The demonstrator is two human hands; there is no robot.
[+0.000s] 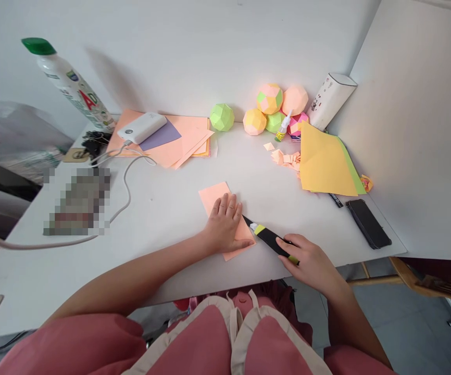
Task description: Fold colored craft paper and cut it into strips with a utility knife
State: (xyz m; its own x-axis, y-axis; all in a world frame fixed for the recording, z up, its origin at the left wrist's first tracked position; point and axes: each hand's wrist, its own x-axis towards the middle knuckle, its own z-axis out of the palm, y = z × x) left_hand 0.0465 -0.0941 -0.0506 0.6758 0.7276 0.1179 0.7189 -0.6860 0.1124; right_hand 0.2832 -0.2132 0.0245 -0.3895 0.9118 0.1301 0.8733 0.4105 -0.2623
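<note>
My left hand (225, 223) lies flat, fingers together, pressing on a folded peach sheet of paper (215, 196) near the white table's front edge. My right hand (310, 260) grips a black and yellow utility knife (269, 237); its blade tip touches the paper's right edge beside my left thumb.
White table (163, 208). At the back lie a stack of peach and purple papers (182, 140), a white power bank (141, 127) with cable, a spray bottle (69, 83), several paper polyhedron balls (272, 109), a glue bottle (283, 127). Yellow and green sheets (325, 164), paper scraps (286, 156) and a black phone (368, 223) lie at right.
</note>
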